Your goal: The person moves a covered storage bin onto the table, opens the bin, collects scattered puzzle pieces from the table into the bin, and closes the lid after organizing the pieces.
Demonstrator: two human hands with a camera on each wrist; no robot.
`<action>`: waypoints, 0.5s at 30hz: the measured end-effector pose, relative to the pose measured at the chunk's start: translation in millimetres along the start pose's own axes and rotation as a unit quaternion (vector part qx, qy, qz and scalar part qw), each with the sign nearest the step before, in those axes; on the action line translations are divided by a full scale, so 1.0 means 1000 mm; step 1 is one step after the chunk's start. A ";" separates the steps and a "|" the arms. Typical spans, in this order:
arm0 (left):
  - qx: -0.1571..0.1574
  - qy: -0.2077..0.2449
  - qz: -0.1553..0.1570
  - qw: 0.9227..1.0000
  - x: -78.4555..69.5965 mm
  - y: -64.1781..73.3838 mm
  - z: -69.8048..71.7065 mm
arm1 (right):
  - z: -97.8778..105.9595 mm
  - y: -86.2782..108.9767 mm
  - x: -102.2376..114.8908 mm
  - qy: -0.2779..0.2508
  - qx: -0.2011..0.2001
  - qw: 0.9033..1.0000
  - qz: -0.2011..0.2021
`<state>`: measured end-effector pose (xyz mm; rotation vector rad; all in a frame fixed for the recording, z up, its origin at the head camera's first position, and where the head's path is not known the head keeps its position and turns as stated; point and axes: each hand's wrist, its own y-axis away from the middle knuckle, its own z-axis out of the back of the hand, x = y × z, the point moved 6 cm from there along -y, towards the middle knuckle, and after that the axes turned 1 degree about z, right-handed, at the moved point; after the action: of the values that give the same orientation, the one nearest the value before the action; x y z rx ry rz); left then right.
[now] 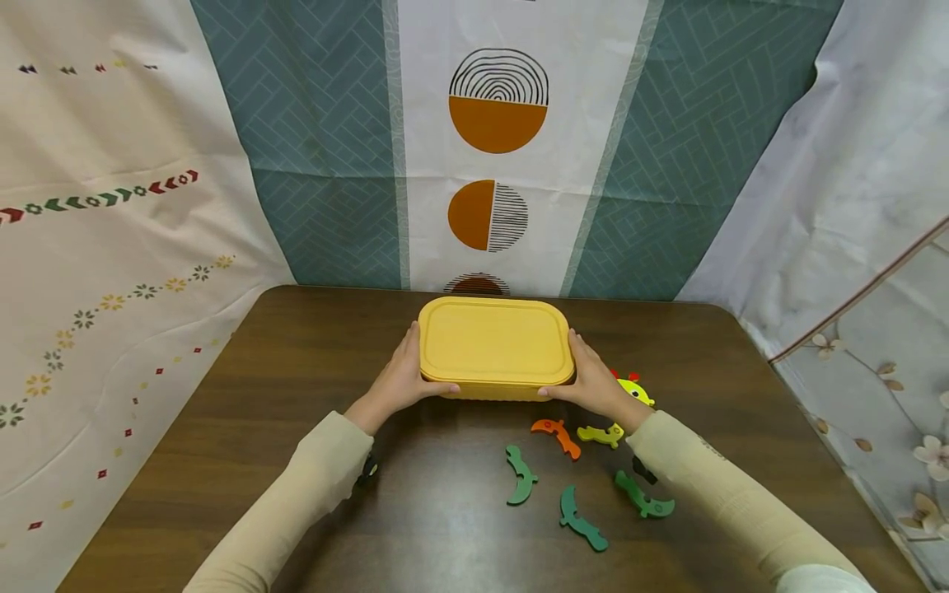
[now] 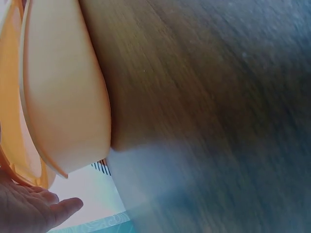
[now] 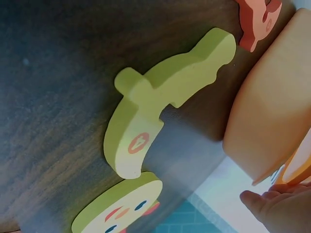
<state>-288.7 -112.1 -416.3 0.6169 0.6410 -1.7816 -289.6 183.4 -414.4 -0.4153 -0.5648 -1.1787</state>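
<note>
A yellow plastic box (image 1: 493, 394) stands near the far edge of the table, its lid (image 1: 495, 338) over the top. My left hand (image 1: 400, 375) holds the lid by its left end, thumb along the front. At the right end my right hand (image 1: 593, 380) grips it the same way. Both wrist views show a gap between the lid (image 2: 10, 121) and the box wall (image 2: 68, 87). Close to my right wrist lie a yellow-green curved toy piece (image 3: 170, 80), marked with a red number, and a yellow face piece (image 3: 124, 204), partly hidden by the forearm in the head view.
Curved wooden pieces lie right of centre on the brown table (image 1: 296, 354): an orange one (image 1: 558, 436), a green one (image 1: 521, 476), a teal one (image 1: 582, 520) and a darker green one (image 1: 642, 497). A patterned curtain (image 1: 489, 165) hangs behind the table.
</note>
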 end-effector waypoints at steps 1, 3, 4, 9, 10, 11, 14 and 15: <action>0.000 0.001 -0.001 1.000 -0.001 0.001 0.000 | 0.000 0.001 0.000 -0.001 -0.002 1.000 0.001; 0.000 0.003 -0.002 1.000 -0.002 0.002 0.001 | 0.000 0.002 0.001 -0.002 -0.003 1.000 0.001; -0.001 0.003 -0.003 1.000 -0.003 0.002 0.001 | 0.000 0.003 0.001 -0.001 -0.004 1.000 0.001; 0.000 0.003 0.001 1.000 -0.003 0.005 0.001 | -0.001 0.005 0.001 -0.001 -0.004 1.000 -0.002; 0.000 0.004 0.000 1.000 -0.003 0.006 0.002 | -0.001 0.006 0.001 -0.001 -0.004 1.000 -0.003; 0.001 0.006 0.001 1.000 -0.003 0.006 0.002 | -0.001 0.006 0.001 -0.002 -0.004 1.000 -0.003; 0.000 0.013 -0.005 1.000 -0.004 0.008 0.002 | -0.002 0.008 0.003 -0.001 -0.007 1.000 0.000; 0.000 0.014 -0.007 1.000 -0.004 0.009 0.002 | -0.002 0.008 0.003 0.000 -0.008 1.000 0.004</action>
<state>-279.7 -113.6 -413.1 0.6399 0.6661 -1.7875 -281.1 182.8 -414.1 -0.4317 -0.5538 -1.1772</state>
